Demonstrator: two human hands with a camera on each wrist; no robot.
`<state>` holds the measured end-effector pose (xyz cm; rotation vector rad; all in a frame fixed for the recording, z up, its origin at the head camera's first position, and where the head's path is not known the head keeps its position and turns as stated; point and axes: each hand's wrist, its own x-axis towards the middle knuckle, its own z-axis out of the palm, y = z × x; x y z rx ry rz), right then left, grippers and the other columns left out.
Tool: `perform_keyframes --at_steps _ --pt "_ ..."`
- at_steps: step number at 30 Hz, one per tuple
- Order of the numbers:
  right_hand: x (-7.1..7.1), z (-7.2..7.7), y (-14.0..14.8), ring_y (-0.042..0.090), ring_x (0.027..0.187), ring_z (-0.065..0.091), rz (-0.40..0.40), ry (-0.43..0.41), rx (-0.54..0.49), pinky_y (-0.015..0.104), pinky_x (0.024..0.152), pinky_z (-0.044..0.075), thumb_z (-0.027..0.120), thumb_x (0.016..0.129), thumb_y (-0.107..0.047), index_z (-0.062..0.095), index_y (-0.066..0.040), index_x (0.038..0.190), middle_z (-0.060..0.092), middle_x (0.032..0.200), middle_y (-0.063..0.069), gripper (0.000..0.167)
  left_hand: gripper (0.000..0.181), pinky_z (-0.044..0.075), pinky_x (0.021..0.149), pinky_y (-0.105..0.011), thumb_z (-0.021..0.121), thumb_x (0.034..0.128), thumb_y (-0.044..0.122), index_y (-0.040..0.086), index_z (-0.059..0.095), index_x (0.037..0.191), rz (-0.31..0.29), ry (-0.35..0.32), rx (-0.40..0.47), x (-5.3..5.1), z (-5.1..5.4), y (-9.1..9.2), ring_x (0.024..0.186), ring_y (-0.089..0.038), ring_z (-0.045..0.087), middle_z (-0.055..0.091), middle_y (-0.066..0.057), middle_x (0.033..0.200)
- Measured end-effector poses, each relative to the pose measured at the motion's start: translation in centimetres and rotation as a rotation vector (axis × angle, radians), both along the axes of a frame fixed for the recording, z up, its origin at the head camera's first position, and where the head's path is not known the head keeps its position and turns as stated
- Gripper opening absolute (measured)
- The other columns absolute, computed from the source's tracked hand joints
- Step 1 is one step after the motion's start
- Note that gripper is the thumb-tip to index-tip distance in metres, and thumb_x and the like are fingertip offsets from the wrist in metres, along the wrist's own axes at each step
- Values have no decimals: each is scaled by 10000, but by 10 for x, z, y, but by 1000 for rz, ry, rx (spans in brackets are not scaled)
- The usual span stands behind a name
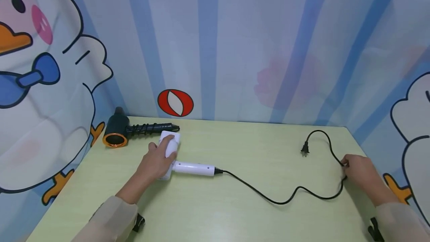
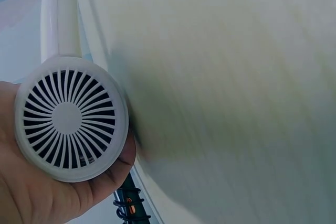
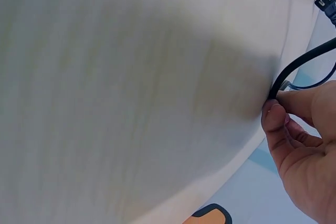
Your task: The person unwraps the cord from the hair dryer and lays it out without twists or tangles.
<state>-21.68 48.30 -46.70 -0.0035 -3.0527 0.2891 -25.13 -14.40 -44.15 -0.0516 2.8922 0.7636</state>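
A white hair dryer (image 1: 195, 168) lies on the table, its handle pointing right. My left hand (image 1: 157, 160) grips the dryer's head; in the left wrist view the palm and fingers wrap around the round vented end (image 2: 68, 119). From the handle a black power cord (image 1: 282, 202) runs in waves to the right. At the table's right side my right hand (image 1: 361, 173) pinches that cord between thumb and fingers, as the right wrist view also shows at the cord's bend (image 3: 294, 66). Beyond this hand the cord loops back to a two-prong plug (image 1: 305, 148) on the table.
A dark green hair dryer (image 1: 115, 132) with an orange rim lies at the back left, its cord wound around the handle (image 1: 147, 128). The pale table (image 1: 235, 145) meets a blue striped cartoon backdrop (image 1: 235, 47) behind and at the sides.
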Motion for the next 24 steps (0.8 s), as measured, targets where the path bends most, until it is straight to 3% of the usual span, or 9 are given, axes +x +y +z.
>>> perform_keyframes --at_steps 8,15,24 --pt "-5 6 12 343 706 629 -99 -85 -58 415 566 519 554 947 -8 610 141 1060 656 957 324 195 648 449 600 -368 522 1028 430 327 224 1594 -20 30 -8 -5 -2 -1 830 -337 562 378 -254 1283" --pt "-5 7 20 368 715 637 -144 -84 -75 433 569 524 557 950 -13 610 132 1079 660 945 326 202 656 437 573 -362 520 1029 434 324 216 1599 -40 56 -18 -10 -9 -4 771 -318 555 381 -256 1260" --pt "-8 8 23 386 739 648 -101 -82 -61 489 628 525 604 954 -50 621 116 1103 668 953 318 224 658 443 573 -364 507 1031 438 319 206 1604 -46 66 -30 -15 -11 -6 765 -317 559 376 -262 1269"
